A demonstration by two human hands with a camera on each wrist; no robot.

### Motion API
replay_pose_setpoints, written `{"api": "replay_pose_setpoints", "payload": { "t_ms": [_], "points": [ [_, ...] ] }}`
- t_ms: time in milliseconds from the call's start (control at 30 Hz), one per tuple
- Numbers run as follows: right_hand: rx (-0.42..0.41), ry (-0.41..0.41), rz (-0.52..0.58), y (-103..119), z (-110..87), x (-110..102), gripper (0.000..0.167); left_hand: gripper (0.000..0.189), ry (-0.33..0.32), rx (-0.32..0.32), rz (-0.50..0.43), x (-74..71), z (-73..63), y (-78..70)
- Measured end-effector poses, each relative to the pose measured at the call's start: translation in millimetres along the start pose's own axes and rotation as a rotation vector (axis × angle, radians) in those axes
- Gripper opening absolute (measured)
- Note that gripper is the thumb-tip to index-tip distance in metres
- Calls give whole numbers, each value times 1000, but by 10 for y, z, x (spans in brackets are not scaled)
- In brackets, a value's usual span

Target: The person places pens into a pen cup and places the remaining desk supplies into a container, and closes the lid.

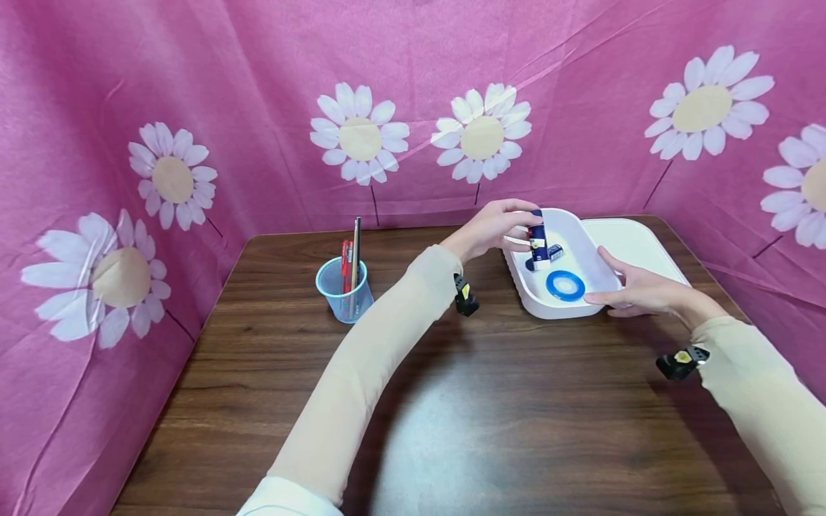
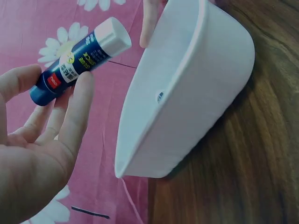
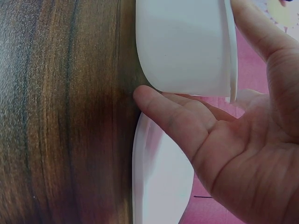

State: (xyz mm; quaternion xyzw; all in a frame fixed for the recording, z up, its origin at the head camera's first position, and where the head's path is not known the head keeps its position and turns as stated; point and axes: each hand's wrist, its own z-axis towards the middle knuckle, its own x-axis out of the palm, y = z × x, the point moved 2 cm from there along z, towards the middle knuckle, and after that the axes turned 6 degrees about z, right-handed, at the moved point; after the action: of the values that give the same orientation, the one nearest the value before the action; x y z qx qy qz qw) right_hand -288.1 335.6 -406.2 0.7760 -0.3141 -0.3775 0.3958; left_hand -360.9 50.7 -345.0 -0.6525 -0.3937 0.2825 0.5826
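Observation:
My left hand grips a dark blue glue stick with a white end between thumb and fingers. In the head view it stands nearly upright over the white plastic bin, white end down. Inside the bin lie a blue tape roll and a small dark item with a pale label, partly behind the glue stick. My right hand holds the bin at its right side, thumb at the rim and the other fingers along the outer wall and under the corner.
A white lid or tray lies behind the right hand, partly under the bin. To the left stands a light blue mesh pen cup with red pens and pencils. Pink flowered cloth hangs round the brown wooden table.

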Motion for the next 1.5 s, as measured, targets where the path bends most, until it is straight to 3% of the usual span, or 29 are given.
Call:
{"api": "replay_pose_setpoints", "payload": {
  "t_ms": [133,267,767,1500],
  "points": [
    [0,10,8,19,-9,-4,112,28,-14,17,62,63,-4,-73],
    [0,9,6,21,-9,-9,112,27,-13,-6,75,106,14,-79],
    [-9,12,5,14,-38,1,113,24,-36,-76,67,177,109,95],
    [-33,3,16,33,-64,36,112,31,-23,-117,136,257,180,331]
  ]
}}
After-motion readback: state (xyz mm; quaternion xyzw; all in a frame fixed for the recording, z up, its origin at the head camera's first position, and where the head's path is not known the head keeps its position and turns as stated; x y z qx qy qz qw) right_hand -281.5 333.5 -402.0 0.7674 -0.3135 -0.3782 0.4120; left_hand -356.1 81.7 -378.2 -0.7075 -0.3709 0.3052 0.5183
